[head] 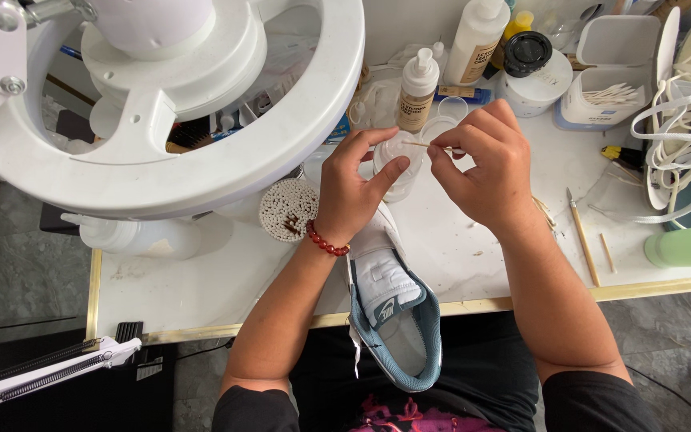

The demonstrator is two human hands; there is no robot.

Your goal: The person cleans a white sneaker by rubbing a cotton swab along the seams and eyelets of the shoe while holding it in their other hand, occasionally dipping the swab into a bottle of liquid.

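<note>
My left hand (355,186) wraps around a small clear cup (400,160) standing on the white table (201,280); a red bead bracelet (326,242) sits on that wrist. My right hand (483,164) pinches a thin cotton swab (428,146) whose tip lies over the cup's mouth. Below the hands a white and light-blue sneaker (393,316) rests half on the table edge, half over my lap, opening up.
A big white ring lamp (177,104) hangs over the left. A round holder of cotton swabs (285,210) stands left of my wrist. Bottles (417,90), a jar (531,76), a swab box (608,80), white laces (685,136) and wooden sticks (582,236) crowd the back and right.
</note>
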